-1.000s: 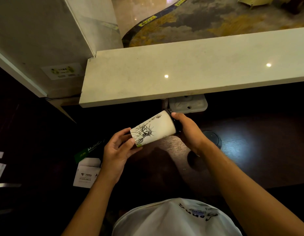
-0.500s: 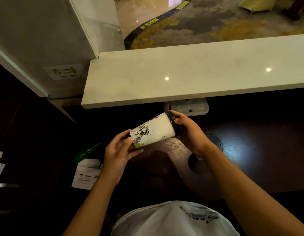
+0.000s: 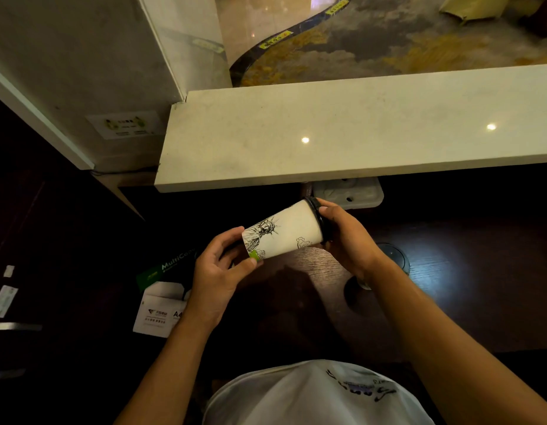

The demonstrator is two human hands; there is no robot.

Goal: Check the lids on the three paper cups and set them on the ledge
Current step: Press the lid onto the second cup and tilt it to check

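A white paper cup (image 3: 286,230) printed with a statue drawing lies almost on its side in the air, its black lid (image 3: 319,217) pointing to the upper right. My left hand (image 3: 218,271) grips the cup's base. My right hand (image 3: 343,237) is wrapped over the lid, fingers curled round its rim. The pale stone ledge (image 3: 358,133) runs across the view just above the cup, with nothing standing on it. No other paper cup shows.
Under the ledge lies a dark wooden desk (image 3: 481,286) with a round cable port (image 3: 392,259). A white moulded tray (image 3: 349,194) sits beneath the ledge edge. A green and white paper ream box (image 3: 161,296) lies lower left. A grey pillar (image 3: 82,72) stands at left.
The cup has turned slightly about its axis between my hands, bringing a small second drawing into sight. Both hands keep their hold.
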